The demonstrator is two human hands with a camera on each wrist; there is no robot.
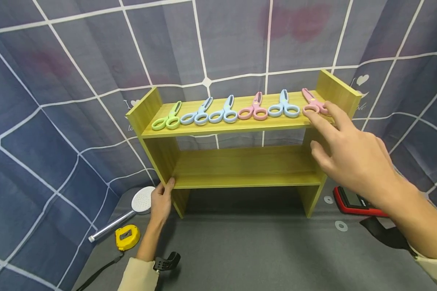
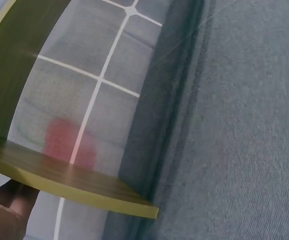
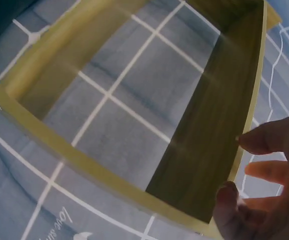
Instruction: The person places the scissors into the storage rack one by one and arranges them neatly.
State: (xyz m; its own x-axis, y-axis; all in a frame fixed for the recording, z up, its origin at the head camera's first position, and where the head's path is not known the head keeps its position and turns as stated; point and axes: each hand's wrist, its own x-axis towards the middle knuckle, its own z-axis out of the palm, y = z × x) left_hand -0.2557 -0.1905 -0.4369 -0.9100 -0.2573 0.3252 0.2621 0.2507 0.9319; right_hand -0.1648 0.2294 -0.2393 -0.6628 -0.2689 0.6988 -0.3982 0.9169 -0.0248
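A small wooden shelf (image 1: 240, 165) stands upright on a dark surface. Along its top board lie several scissors in a row: green scissors (image 1: 166, 121), blue scissors (image 1: 223, 115), pink scissors (image 1: 253, 112) and more blue scissors (image 1: 284, 108). The right hand (image 1: 353, 153) hovers at the row's right end, its fingertips right at the handles of the last pink scissors (image 1: 307, 97); its thumb is apart from the fingers, below the board's front edge. My left hand (image 1: 161, 202) grips the shelf's left side panel low down, thumb at the front edge, other fingers (image 2: 22, 202) around the outer side.
Left of the shelf lie a white shower head (image 1: 143, 200) with a silver handle and a yellow tape measure (image 1: 127, 237). A red-edged device (image 1: 357, 202) and flat grey washers (image 1: 341, 226) lie at right. A checked curtain (image 1: 233, 44) hangs close behind.
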